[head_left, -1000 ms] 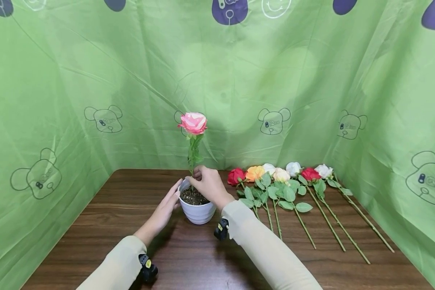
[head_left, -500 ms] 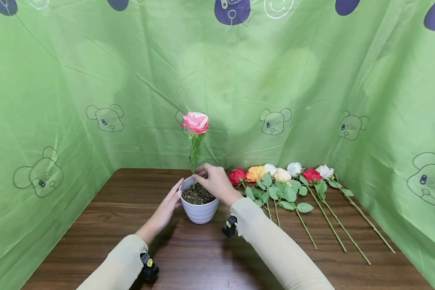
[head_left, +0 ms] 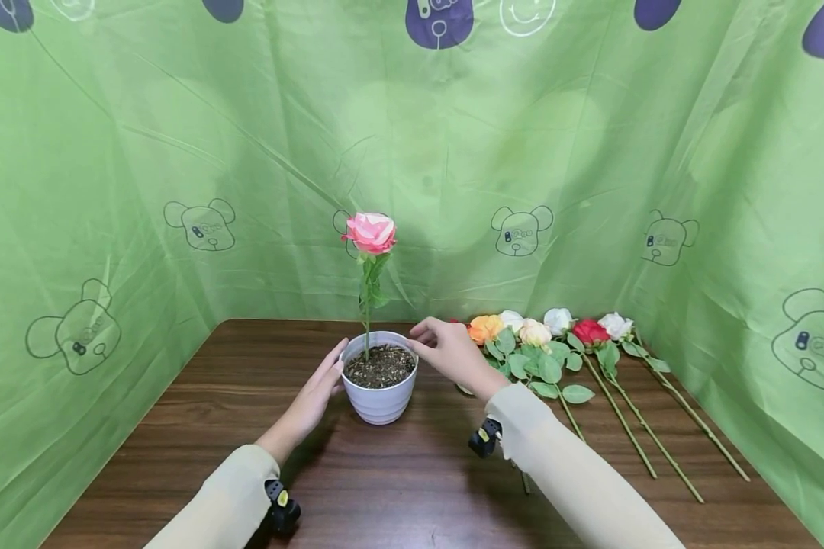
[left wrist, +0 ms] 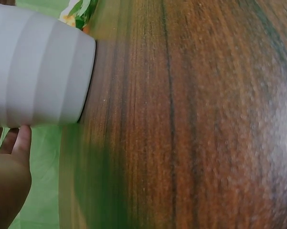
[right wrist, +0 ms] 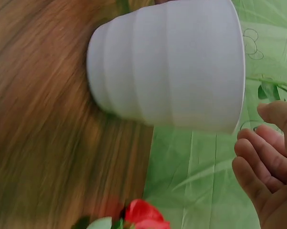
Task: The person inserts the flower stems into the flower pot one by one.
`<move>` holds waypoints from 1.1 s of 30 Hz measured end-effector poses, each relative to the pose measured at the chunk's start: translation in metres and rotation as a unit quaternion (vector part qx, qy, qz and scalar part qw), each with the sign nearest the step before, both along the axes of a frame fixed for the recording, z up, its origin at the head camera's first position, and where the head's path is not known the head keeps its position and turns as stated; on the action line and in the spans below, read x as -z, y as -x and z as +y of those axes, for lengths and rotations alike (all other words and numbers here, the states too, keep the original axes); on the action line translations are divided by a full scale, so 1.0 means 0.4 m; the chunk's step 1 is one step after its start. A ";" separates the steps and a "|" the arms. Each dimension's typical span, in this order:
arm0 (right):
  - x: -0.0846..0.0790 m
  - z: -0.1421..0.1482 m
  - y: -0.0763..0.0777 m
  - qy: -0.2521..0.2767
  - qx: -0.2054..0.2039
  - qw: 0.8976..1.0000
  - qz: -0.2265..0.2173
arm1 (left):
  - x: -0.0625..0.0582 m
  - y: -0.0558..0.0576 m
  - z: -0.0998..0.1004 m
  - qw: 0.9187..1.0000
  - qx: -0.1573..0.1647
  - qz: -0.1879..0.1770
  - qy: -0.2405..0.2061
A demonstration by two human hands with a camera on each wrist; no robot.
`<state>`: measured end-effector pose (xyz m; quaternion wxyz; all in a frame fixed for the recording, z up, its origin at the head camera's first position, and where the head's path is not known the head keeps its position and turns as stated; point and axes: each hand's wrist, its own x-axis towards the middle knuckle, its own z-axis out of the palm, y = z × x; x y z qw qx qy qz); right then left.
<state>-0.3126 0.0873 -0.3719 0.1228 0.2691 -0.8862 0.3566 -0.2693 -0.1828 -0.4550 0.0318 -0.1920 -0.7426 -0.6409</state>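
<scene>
A white ribbed flower pot [head_left: 379, 402] filled with dark soil [head_left: 383, 367] stands on the wooden table. From the soil, left of its middle, a pink rose [head_left: 371, 233] rises upright on a leafy green stem. My left hand [head_left: 316, 391] rests on the pot's left side with straight fingers; the left wrist view shows its fingertips [left wrist: 24, 136] at the pot wall. At the pot's right rim is my right hand [head_left: 451, 352], fingers loosely bent and holding nothing. In the right wrist view that hand [right wrist: 272, 164] has its thumb apart from the fingers.
Several cut roses lie in a row to the right, among them an orange rose [head_left: 485, 329], a red rose [head_left: 590, 330] and a white rose [head_left: 616, 325]. Their stems point toward the front of the table [head_left: 199, 396]. A green printed curtain [head_left: 426, 152] encloses the back and sides.
My right hand has let go of the pink rose's stem and moved right to the pot's rim. The rose stays upright in the soil. My left hand has kept its place.
</scene>
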 end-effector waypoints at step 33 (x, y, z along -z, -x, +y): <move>0.199 0.304 -0.048 -0.009 0.043 0.979 -0.201 | -0.010 -0.008 0.005 1.000 0.000 -0.007 -0.005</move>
